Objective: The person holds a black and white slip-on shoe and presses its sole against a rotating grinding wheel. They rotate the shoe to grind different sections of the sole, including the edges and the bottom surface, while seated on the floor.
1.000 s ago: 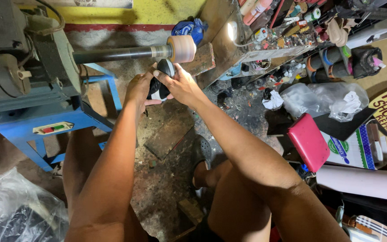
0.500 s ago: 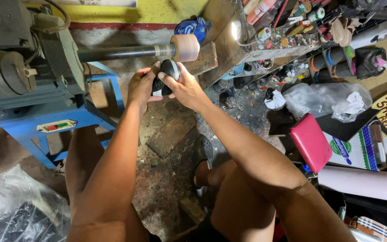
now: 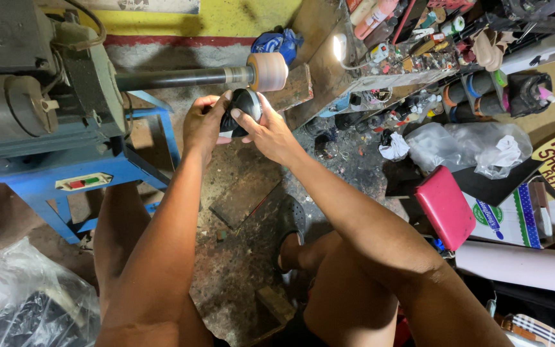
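Observation:
Both of my hands hold a small black shoe just under the pinkish sanding drum at the end of a dark steel shaft. My left hand grips the shoe from the left. My right hand wraps it from the right, fingers over its top edge. The shaft runs out of a grey-green motor machine on a blue metal stand. Most of the shoe is hidden by my fingers.
My bare knees and a sandalled foot are over a stained concrete floor. A pink box, plastic bags, a cardboard box and a cluttered tool shelf lie right. A plastic bag sits at bottom left.
My hands have kept hold of the shoe and lifted it slightly closer to the drum; the view has shifted a little.

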Demonstrator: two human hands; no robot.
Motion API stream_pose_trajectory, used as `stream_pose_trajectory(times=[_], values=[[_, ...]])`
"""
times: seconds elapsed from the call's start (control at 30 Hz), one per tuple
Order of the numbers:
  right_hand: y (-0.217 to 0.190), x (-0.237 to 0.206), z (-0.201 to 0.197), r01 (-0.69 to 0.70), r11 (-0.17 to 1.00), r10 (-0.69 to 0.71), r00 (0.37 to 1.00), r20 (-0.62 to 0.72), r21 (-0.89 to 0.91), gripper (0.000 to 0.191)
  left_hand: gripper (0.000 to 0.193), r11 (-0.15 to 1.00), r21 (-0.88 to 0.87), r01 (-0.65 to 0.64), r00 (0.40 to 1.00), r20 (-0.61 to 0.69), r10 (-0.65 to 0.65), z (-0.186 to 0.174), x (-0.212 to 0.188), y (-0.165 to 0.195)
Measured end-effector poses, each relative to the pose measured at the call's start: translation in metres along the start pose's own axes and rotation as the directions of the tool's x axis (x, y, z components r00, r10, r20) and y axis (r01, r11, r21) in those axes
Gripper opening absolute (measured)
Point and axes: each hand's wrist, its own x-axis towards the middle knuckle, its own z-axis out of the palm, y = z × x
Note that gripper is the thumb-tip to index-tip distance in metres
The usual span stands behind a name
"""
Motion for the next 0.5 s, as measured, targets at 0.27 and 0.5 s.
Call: stream_pose_trajectory(times=[0.27,0.5], values=[[0.0073,0.0004,-0.0004,0.060,0.993,-0.064,0.997,0.039,0.098,0.061,0.040,0.999,-0.014,-0.041,0.998,-0.045,0.040,-0.0015,-0.0032,-0.0001],[0.0050,-0.0044,-0.0014,0.078,0.995,-0.079,0.996,0.029,0.056,0.061,0.040,0.996,-0.031,-0.082,0.996,-0.044,0.080,-0.0010,-0.0019,-0.0035]])
